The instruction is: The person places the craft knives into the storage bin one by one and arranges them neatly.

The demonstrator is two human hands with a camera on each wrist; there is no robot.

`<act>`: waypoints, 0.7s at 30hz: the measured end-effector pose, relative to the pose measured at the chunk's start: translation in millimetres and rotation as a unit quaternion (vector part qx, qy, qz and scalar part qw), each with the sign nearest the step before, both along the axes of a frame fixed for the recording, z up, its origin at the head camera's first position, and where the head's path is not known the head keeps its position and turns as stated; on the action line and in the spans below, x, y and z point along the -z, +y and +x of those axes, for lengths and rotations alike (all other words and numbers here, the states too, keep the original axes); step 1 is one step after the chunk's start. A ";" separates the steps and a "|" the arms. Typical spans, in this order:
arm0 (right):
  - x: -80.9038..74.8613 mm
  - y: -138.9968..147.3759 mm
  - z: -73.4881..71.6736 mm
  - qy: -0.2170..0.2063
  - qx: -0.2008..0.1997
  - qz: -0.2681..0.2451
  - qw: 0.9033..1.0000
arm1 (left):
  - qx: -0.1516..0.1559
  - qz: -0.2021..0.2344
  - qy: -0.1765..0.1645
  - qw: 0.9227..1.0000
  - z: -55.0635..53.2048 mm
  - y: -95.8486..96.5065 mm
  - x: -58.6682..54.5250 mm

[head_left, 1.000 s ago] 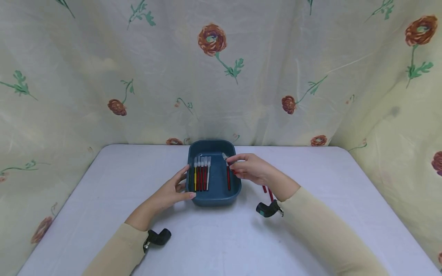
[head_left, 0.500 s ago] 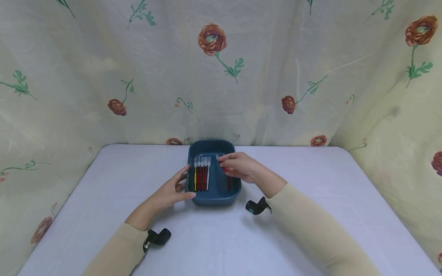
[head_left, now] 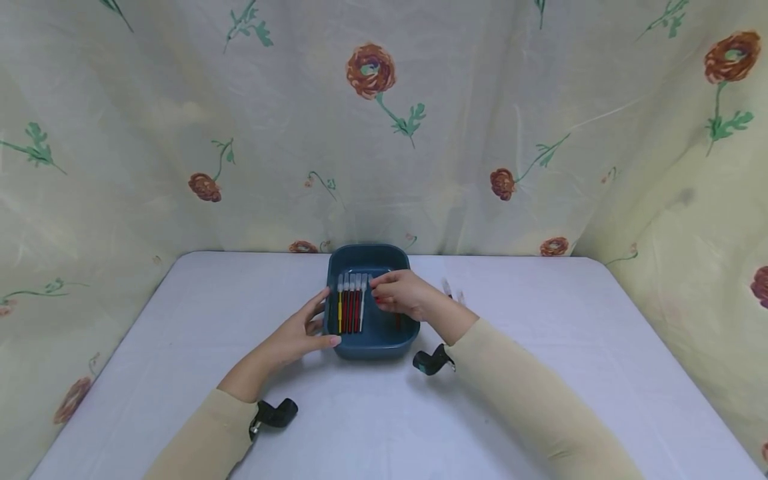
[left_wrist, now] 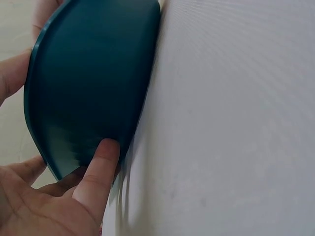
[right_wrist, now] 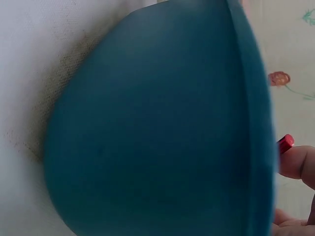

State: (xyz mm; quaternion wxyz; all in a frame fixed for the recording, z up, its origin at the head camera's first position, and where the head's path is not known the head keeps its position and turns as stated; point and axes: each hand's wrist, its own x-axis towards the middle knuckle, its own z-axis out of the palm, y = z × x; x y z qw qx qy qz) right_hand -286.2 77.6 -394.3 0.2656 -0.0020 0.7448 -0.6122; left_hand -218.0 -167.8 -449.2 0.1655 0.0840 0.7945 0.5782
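A dark blue tray (head_left: 376, 346) stands on the white table, its rim showing in both wrist views. My left hand (head_left: 298, 333) holds its near left corner, thumb and fingers spread along the outer wall; in the left wrist view one fingertip (left_wrist: 107, 147) presses low on that wall. Several slim capped pens (head_left: 352, 303), yellow, red and white with clear caps, lie side by side in the tray's left half. Over the tray, just right of that row, my right hand (head_left: 403, 293) pinches a red pen (right_wrist: 285, 142); most of it is hidden by the fingers.
Another red pen (head_left: 399, 321) lies at the tray's right side, partly covered by the right hand. Outside, to the right, clear caps of two pens (head_left: 447, 288) show behind the right wrist. A flowered curtain (head_left: 270, 133) hangs behind the table.
My right hand has moved left across the tray with the red pen, up to the row of pens. Caps of the pens outside have come into sight. My left hand has stayed put.
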 end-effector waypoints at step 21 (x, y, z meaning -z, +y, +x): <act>9.1 -11.7 -2.2 0.008 0.008 0.057 0.998 | 0.007 0.001 0.001 1.000 0.6 0.8 0.3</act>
